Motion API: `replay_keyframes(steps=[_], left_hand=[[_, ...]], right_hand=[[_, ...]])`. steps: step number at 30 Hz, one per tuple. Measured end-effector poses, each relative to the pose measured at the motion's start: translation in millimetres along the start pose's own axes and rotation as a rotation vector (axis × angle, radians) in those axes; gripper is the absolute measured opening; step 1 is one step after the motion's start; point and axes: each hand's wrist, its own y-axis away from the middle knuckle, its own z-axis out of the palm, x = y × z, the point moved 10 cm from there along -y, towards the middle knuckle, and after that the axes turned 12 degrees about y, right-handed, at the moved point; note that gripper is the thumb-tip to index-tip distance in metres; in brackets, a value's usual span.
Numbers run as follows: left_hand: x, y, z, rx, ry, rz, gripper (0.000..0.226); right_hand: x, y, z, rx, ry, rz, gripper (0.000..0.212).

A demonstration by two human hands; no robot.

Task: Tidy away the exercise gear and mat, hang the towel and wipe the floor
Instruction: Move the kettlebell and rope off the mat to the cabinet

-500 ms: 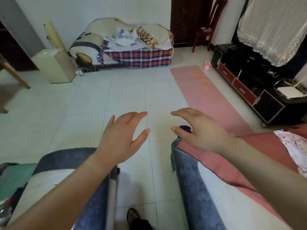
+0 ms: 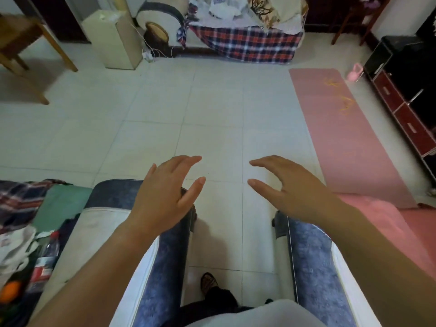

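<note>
A long pink exercise mat [image 2: 339, 128] lies flat on the tiled floor at the right, with yellow marks near its far end. A small pink kettlebell [image 2: 354, 72] stands on the floor just beyond the mat's far right corner. A pink towel [image 2: 387, 223] is draped over the right sofa arm, under my right forearm. My left hand [image 2: 165, 197] and my right hand [image 2: 290, 187] hover side by side above the gap between two sofa arms, fingers relaxed and spread, holding nothing.
Two blue-and-white sofa arms [image 2: 165, 256] flank a narrow strip of floor where my foot [image 2: 208, 280] shows. A black and red TV cabinet [image 2: 405, 107] runs along the right wall. A cluttered couch with plaid cloth [image 2: 243, 43], a cream box [image 2: 113, 38] and wooden chair [image 2: 23, 43] stand at the back.
The view has tilted down and shifted forward. My right hand has moved off the sofa arm and now hovers above the floor gap; both hands stay empty.
</note>
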Motion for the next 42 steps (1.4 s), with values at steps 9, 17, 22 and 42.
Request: replay_keyframes(steps=[9, 17, 22, 42], left_hand=[[-59.1, -36.2, -26.8, 0.018, 0.075, -0.082, 0.058], [-84.8, -113.3, -24.7, -0.032, 0.053, -0.095, 0.057], [-95.1, -204.3, -17.6, -0.079, 0.011, -0.099, 0.058], [-206.7, -450.1, -79.0, 0.009, 0.074, -0.239, 0.058]], right_hand=[[-33.6, -67.9, 26.0, -0.129, -0.045, -0.037, 0.049], [-16.8, -159.2, 10.7, -0.111, -0.036, -0.058, 0.048], [24.3, -236.7, -7.6, -0.103, -0.07, -0.019, 0.047], [26.6, -537.2, -38.6, -0.243, 0.045, -0.238, 0.054]])
